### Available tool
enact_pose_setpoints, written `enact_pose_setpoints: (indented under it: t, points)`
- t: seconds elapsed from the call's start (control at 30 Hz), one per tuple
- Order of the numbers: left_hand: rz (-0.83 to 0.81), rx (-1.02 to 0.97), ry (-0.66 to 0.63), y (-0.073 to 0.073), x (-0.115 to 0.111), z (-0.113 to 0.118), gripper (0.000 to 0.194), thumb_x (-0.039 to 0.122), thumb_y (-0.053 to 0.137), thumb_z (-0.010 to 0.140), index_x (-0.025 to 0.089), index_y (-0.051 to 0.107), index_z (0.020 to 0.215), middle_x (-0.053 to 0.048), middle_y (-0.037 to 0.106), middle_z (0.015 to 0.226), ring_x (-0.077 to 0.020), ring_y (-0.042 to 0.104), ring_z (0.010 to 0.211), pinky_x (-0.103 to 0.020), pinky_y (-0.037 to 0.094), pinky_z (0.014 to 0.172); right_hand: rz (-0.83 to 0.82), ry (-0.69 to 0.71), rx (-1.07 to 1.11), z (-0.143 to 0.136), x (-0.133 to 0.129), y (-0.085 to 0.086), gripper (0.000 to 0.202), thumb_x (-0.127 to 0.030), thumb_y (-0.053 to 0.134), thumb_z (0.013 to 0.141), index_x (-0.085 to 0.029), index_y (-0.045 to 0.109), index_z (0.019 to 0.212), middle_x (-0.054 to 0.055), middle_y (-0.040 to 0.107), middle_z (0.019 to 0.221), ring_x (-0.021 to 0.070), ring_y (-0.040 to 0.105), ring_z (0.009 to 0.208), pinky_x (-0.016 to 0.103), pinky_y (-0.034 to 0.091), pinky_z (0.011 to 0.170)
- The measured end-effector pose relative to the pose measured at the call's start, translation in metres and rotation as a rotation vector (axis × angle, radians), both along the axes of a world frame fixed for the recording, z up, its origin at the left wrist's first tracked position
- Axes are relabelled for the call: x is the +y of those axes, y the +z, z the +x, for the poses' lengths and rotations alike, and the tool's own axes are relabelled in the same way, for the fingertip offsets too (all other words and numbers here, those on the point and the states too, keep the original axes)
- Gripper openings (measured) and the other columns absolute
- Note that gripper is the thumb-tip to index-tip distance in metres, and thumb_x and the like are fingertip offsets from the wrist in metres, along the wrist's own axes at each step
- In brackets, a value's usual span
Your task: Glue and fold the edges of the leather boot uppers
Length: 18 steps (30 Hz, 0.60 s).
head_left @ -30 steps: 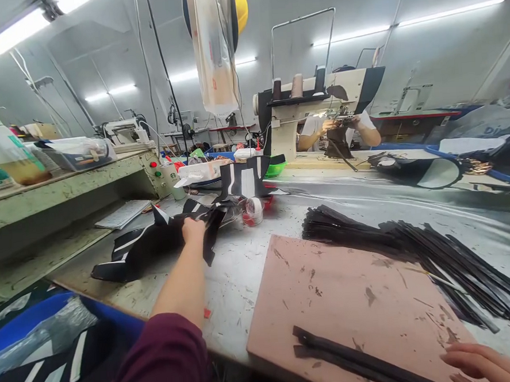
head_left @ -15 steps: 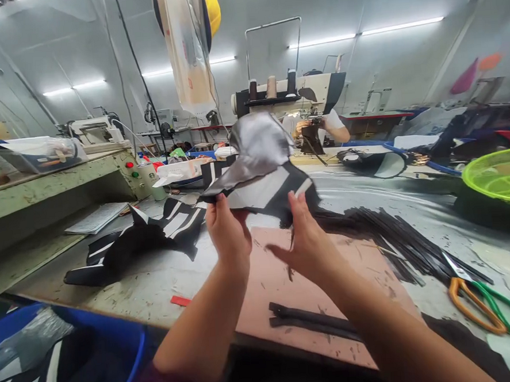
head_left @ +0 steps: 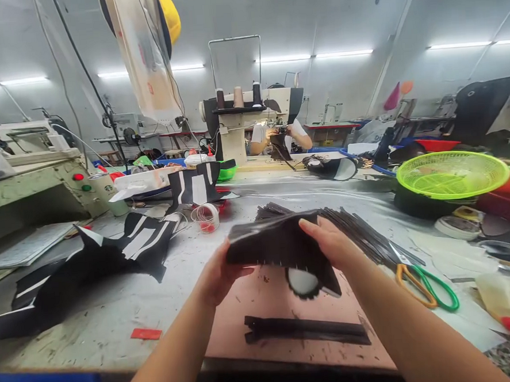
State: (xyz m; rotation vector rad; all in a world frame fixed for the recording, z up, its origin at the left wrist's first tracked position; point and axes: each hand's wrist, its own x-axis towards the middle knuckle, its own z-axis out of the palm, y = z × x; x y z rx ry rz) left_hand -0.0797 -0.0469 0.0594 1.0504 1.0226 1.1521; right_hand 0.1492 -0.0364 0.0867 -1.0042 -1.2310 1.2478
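Note:
A black piece of material [head_left: 275, 241] with a scalloped round opening hangs between my hands, above the pink board [head_left: 228, 325]. My left hand [head_left: 220, 274] grips its left end, fingers partly beneath it. On its upper right edge, my right hand [head_left: 327, 241] holds it with the thumb on top. Black zipper strips [head_left: 306, 329] lie on the board just below the piece. Behind it, a bundle of thin black strips [head_left: 356, 234] is spread on the table.
Scissors [head_left: 425, 284] with orange and green handles lie at the right, near a green basket [head_left: 453, 174] and a glue bottle [head_left: 508, 302]. Black-and-white pieces [head_left: 141, 238] lie at the left. Beyond a sewing machine [head_left: 250, 119], a person's hands [head_left: 284, 133] work.
The piece has come lower and turned, now showing its black face and scalloped opening instead of the silvery and white side. My right hand has closed on it. The view has swung right.

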Motion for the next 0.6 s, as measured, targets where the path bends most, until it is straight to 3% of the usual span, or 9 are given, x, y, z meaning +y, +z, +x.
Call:
enact_pose_setpoints:
  t: [0.1, 0.23, 0.33, 0.5, 0.6]
  points:
    - [0.079, -0.071, -0.111, 0.004, -0.012, 0.002, 0.039, 0.040, 0.066, 0.067, 0.015, 0.063, 0.097, -0.009, 0.067, 0.091, -0.0209, 0.063, 0.078, -0.033, 0.050, 0.076, 0.004, -0.074, -0.075, 0.002, -0.005, -0.005, 0.040, -0.054, 0.065, 0.064, -0.018, 0.049, 0.055, -0.003, 0.052, 0.051, 0.0127, 0.051, 0.053, 0.026, 0.043, 0.056]
    - [0.308, 0.171, -0.123, 0.016, -0.012, -0.004, 0.031, 0.033, 0.065, 0.070, 0.018, 0.065, 0.097, -0.005, 0.067, 0.093, -0.0235, 0.059, 0.093, -0.036, 0.045, 0.088, -0.210, 0.009, 0.196, 0.001, -0.017, 0.005, 0.031, -0.046, 0.071, 0.061, -0.019, 0.060, 0.072, 0.000, 0.064, 0.064, 0.0172, 0.060, 0.061, 0.029, 0.047, 0.060]
    - [0.388, 0.319, -0.075, 0.020, -0.009, -0.011, 0.028, 0.034, 0.064, 0.070, 0.020, 0.067, 0.095, -0.005, 0.068, 0.089, -0.0249, 0.060, 0.089, -0.036, 0.047, 0.083, -0.297, 0.074, 0.373, 0.000, -0.022, 0.014, 0.028, -0.040, 0.074, 0.058, -0.019, 0.063, 0.074, 0.002, 0.067, 0.068, 0.0184, 0.062, 0.062, 0.030, 0.049, 0.061]
    - [0.465, 0.398, -0.047, 0.023, -0.013, -0.018, 0.025, 0.034, 0.061, 0.074, 0.021, 0.068, 0.093, -0.004, 0.068, 0.084, -0.0249, 0.061, 0.081, -0.036, 0.050, 0.076, -0.297, 0.021, 0.402, 0.003, -0.025, 0.020, 0.023, -0.033, 0.076, 0.056, -0.018, 0.063, 0.068, -0.002, 0.064, 0.062, 0.0113, 0.058, 0.054, 0.020, 0.046, 0.051]
    - [0.473, 0.393, -0.095, 0.026, -0.017, -0.016, 0.022, 0.033, 0.060, 0.076, 0.022, 0.069, 0.093, -0.004, 0.068, 0.084, -0.0242, 0.061, 0.081, -0.036, 0.050, 0.075, -0.210, -0.043, 0.303, 0.009, -0.025, 0.017, 0.020, -0.036, 0.071, 0.060, -0.018, 0.062, 0.066, -0.001, 0.064, 0.062, 0.0135, 0.059, 0.057, 0.023, 0.047, 0.053]
